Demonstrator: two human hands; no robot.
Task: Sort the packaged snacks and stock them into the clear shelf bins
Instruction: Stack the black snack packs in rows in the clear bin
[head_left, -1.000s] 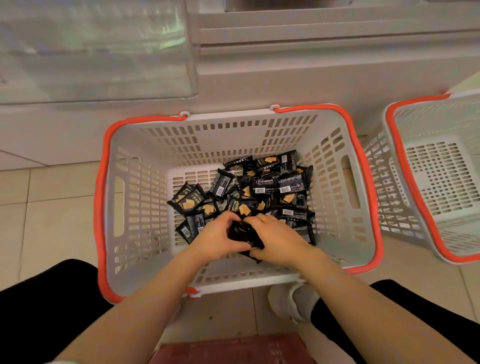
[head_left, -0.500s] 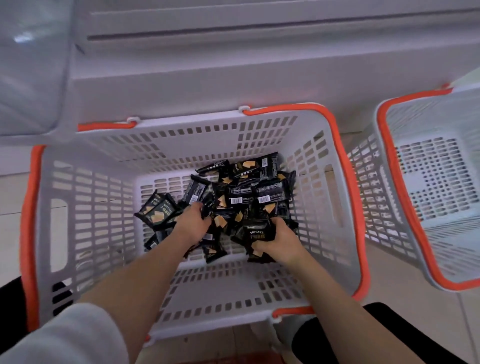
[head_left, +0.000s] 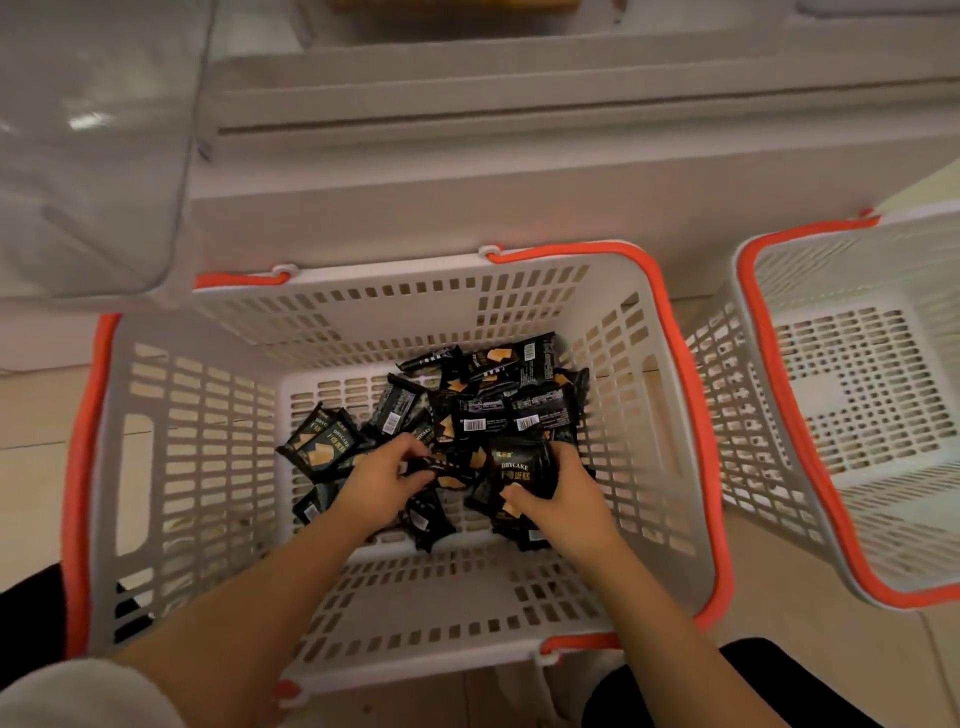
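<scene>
The person crouches over a white basket (head_left: 171, 467) with an orange rim, set on the tiled floor right against the base of a shelf unit. Both hands are down inside it, a little apart from each other. The right hand (head_left: 563, 499) is clamped on a small stack of black snack packs (head_left: 519, 467), the top one reading DRYCAKE, thumb pressed onto its face. The left hand (head_left: 379, 486) has its fingers curled round another black pack (head_left: 436, 465) at the near edge of the pile.

The rest of the snacks (head_left: 488, 400) lie in a loose heap on the basket floor, all in the same black wrapper as far as I can make out, some face up, some showing barcodes. A clear bin (head_left: 88, 156) juts out from the shelf at the upper left, and I can see nothing inside it from here. A second basket (head_left: 857, 395) to the right looks bare.

To my eye the job is at an early stage: packs are only being gathered into handfuls, a good pile remains, and none can be seen in a bin yet.
</scene>
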